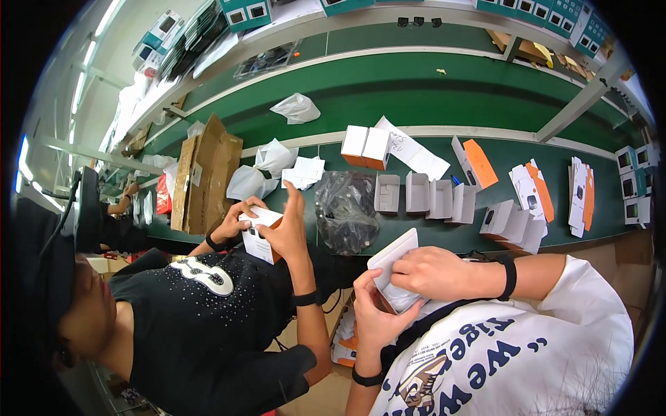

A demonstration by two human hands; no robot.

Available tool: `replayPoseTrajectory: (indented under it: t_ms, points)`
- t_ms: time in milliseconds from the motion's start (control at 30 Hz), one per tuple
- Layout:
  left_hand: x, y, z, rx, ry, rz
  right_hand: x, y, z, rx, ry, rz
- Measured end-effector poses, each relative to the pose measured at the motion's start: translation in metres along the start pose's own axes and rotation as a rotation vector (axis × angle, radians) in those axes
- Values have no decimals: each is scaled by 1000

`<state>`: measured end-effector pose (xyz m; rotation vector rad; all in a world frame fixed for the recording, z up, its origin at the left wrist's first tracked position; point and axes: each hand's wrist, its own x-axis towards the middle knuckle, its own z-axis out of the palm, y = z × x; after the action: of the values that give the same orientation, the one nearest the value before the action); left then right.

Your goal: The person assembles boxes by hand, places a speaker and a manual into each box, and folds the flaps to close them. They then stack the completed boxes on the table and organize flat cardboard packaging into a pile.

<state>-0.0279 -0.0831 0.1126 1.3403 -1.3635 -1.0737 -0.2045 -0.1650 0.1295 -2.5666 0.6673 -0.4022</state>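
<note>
1. The work's thing, a small white cardboard box with its flap raised (400, 249), is on the near right side of the dark see-through plastic bag (347, 211), above the lap of the person in the white T-shirt (548, 347).
2. The left hand (378, 315) is curled around this box, with the fingers on one side and the thumb on the other, so it is closed only to the box's width. The right hand (433, 270) has bent fingers at the opening; the fingertips are hidden, so I cannot tell if they pinch something.
3. I judge this box as half way: it is open and a whitish content shows, but the flap is not yet closed.
4. Behind the bag, to its right, two white-and-orange boxes (366, 147) look finished. Directly right of the bag, four pale open boxes (417, 194) seem to wait. Farther right, flat white-and-orange printed cartons (531, 194) look not yet formed.
5. Left of the bag, a co-worker's hands hold another white-and-orange box (258, 243).
6. About writing: the white paper sheet (416, 156), behind the bag to the right, has handwritten marks; the T-shirt has large dark-blue letters; the flat cartons show printed product pictures. Their small print is not readable.
</note>
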Motion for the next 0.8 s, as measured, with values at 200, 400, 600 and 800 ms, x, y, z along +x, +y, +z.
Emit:
replayPoseTrajectory:
  t_ms: [200,400,600,800]
  points:
    - [-1,-7,4,-2,23,53,-3,3,-2,-47,61,-48]
    - [-5,-5,5,3,0,17,-13,1,6,-103,110,-98]
    - [-6,-1,13,-8,-22,53,-16,-5,-8,-236,113,-39]
    - [-13,-4,15,-54,34,87,-16,-13,-22,-219,399,167]
